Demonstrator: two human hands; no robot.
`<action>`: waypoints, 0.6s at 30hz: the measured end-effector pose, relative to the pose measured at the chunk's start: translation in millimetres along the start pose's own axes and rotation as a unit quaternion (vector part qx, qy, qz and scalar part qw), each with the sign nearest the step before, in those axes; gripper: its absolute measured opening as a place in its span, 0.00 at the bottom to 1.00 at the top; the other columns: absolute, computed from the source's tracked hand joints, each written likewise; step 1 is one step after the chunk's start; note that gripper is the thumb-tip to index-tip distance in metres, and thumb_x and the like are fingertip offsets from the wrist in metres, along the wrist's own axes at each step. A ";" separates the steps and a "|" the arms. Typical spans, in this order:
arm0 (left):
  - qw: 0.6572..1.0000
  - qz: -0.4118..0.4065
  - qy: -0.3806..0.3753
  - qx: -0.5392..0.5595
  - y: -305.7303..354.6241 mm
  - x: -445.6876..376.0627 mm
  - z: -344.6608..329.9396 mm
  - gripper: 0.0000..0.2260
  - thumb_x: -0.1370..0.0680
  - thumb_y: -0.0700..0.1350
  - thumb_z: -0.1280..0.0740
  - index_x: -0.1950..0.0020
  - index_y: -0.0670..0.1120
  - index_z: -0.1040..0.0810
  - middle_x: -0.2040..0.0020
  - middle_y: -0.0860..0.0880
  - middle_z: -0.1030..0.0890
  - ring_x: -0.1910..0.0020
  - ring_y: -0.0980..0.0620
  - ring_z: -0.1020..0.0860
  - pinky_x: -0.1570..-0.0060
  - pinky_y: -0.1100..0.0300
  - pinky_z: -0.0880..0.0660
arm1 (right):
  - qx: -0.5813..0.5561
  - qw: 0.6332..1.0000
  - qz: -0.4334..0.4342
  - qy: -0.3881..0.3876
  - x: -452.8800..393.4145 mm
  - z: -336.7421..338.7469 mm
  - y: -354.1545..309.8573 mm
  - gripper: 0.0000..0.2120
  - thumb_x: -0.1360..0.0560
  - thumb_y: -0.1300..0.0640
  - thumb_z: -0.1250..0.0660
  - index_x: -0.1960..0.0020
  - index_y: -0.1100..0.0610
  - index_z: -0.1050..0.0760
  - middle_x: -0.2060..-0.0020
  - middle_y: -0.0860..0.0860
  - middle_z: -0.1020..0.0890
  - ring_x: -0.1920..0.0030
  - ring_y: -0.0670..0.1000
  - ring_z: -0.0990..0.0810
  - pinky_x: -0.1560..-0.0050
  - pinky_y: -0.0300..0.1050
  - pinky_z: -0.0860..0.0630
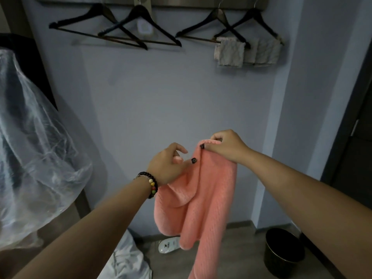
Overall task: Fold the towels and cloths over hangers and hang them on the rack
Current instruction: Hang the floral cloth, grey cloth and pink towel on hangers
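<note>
A pink towel [203, 198] with two dark buttons hangs in front of me, held up by both hands. My right hand [226, 147] pinches its top edge. My left hand [168, 165], with a bead bracelet on the wrist, grips the edge a little lower to the left. High on the wall, the rack [153, 1] carries several dark hangers. Two on the left [96, 27] [138, 27] are bare. The two on the right hold beige cloths [229, 52] [265, 51] folded over their bars.
A clear plastic cover [34, 150] drapes over something at the left. White fabric [126, 260] lies on the floor below my left arm, beside a white slipper [168, 245]. A dark round bin [283, 252] stands at the lower right, near a dark door [356, 137].
</note>
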State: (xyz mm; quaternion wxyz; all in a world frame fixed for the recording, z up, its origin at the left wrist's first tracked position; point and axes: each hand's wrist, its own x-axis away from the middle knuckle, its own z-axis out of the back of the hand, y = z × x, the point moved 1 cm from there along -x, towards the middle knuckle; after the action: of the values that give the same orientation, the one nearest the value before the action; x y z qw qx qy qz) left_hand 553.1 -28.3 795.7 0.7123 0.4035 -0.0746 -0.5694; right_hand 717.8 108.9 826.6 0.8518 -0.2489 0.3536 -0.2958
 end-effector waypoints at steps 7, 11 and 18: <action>0.993 -0.009 -0.017 0.118 53.6 -17.6 -28.8 0.06 0.27 0.54 0.27 0.56 0.54 0.21 0.63 0.47 0.20 0.65 0.55 0.22 0.61 0.58 0.25 | -0.015 1.000 0.021 0.005 5.0 47.6 -2.5 0.13 0.31 0.49 0.26 0.65 0.58 0.20 0.73 0.48 0.26 0.71 0.43 0.31 0.69 0.40 0.35; 0.989 -0.002 -0.016 0.144 68.2 -22.7 -44.4 0.06 0.26 0.48 0.28 0.58 0.46 0.21 0.62 0.49 0.19 0.65 0.54 0.22 0.60 0.58 0.23 | -0.004 1.000 0.031 0.001 11.1 75.5 6.4 0.12 0.31 0.49 0.25 0.66 0.56 0.20 0.78 0.42 0.29 0.75 0.40 0.33 0.71 0.35 0.37; 0.985 0.017 0.136 0.104 86.6 -26.7 -58.5 0.05 0.25 0.45 0.32 0.58 0.45 0.23 0.65 0.53 0.23 0.67 0.57 0.27 0.71 0.71 0.31 | 0.190 0.976 0.009 -0.110 29.3 107.6 49.7 0.14 0.32 0.49 0.24 0.64 0.57 0.25 0.69 0.49 0.26 0.66 0.48 0.28 0.67 0.42 0.35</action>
State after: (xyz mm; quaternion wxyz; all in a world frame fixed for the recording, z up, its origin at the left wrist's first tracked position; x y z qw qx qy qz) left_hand 642.1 25.8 823.5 0.6794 0.5480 -0.0423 -0.4862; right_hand 831.6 147.0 849.1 0.9198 -0.1102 0.1978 -0.3205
